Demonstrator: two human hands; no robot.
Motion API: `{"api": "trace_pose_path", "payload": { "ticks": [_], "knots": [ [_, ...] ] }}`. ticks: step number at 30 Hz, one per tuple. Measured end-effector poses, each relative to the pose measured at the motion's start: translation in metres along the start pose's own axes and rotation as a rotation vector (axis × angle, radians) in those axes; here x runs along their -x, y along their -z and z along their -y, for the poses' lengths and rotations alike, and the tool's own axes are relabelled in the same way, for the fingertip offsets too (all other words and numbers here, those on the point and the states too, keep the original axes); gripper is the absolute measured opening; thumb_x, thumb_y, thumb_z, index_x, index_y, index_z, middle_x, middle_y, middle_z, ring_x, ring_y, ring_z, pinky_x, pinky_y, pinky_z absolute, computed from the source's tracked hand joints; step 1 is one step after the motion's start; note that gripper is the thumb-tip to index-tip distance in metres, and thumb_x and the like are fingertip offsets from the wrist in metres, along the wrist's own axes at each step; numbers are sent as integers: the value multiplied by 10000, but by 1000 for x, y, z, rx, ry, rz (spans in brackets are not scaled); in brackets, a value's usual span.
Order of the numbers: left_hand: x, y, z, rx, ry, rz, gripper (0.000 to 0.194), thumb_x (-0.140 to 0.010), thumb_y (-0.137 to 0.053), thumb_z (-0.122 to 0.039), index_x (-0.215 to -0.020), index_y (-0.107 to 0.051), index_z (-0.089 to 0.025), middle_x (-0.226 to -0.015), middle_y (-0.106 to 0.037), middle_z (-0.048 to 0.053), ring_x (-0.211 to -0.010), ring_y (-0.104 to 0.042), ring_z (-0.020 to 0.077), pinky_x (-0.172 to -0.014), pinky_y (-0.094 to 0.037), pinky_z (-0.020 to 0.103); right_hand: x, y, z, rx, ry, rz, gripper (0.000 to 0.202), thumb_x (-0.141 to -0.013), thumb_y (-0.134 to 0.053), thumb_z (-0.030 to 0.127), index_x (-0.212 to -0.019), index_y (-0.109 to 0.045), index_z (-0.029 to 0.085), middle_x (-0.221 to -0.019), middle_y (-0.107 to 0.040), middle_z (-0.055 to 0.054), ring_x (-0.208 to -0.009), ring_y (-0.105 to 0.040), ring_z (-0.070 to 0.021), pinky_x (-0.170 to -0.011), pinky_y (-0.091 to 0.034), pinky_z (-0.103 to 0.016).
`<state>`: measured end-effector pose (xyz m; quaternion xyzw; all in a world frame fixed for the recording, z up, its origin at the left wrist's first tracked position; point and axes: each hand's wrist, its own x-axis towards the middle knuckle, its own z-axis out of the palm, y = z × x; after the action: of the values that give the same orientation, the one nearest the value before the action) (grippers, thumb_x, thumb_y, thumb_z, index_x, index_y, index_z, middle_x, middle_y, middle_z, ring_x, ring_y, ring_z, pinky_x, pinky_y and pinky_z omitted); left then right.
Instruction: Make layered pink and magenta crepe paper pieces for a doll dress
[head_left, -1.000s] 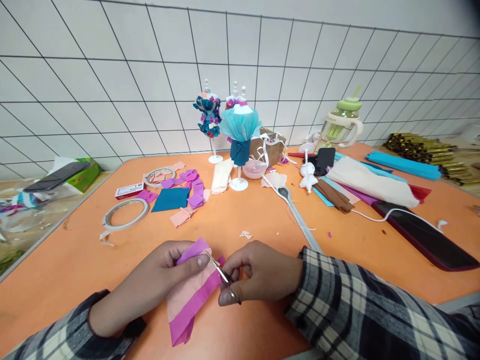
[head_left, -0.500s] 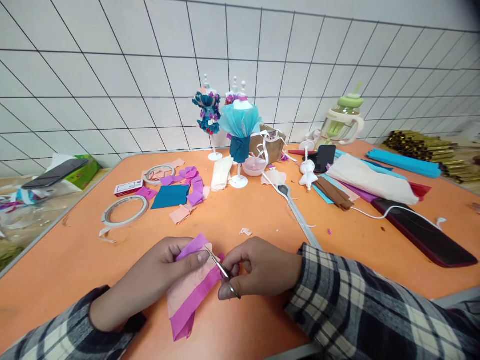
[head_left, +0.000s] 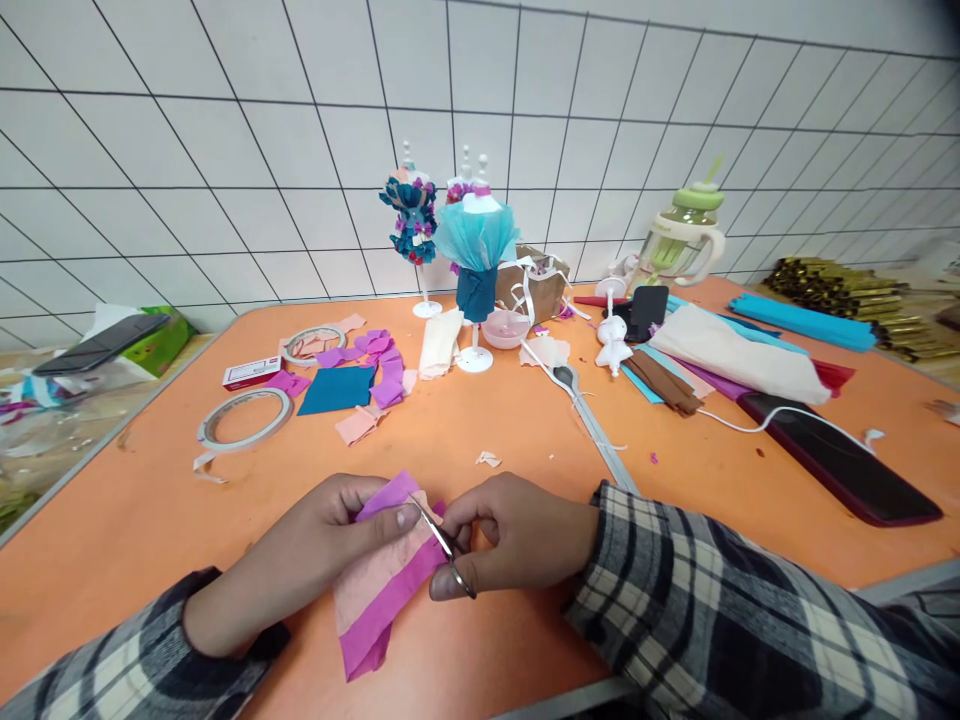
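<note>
My left hand (head_left: 349,525) pinches layered crepe paper, a peach piece (head_left: 365,590) lying over a magenta one (head_left: 375,625), with its thumb on top near the upper edge. My right hand (head_left: 502,535) has its fingers in the loops of small metal scissors (head_left: 437,530). The blades point up and left across the paper, and their tips lie close to my left thumb. Part of the scissor handles is hidden by my right fingers. Small peach scraps (head_left: 488,459) rest on the table just beyond my hands.
Beyond stand small dress forms, one in a teal paper dress (head_left: 476,290). Rolls of tape (head_left: 246,445), a blue paper square (head_left: 336,390) and purple pieces (head_left: 387,380) lie left. Right are a dark phone (head_left: 840,465), crepe paper (head_left: 739,350) and a green-lidded bottle (head_left: 679,240).
The view has shifted slightly. Both hands keep nearly the same grip on the paper and scissors, and the scissors have moved only a little.
</note>
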<state>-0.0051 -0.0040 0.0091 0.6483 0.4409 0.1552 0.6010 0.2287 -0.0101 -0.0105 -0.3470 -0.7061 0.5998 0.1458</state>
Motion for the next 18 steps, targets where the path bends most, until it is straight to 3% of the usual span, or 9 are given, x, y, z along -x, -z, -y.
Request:
{"api": "trace_pose_path", "payload": {
  "ticks": [18],
  "knots": [
    [0,-1,-6,52,34,55,392,-857,-682,-540,-795,-799,-171,-697,-720,18,-598,-577,124,-564,-437,197,-1,-1,-6,-22,27,13,392,-726,-823,528,-843,-728,166,-699,-621,44,-656,-533,-89,-582,-384,-185]
  ]
}}
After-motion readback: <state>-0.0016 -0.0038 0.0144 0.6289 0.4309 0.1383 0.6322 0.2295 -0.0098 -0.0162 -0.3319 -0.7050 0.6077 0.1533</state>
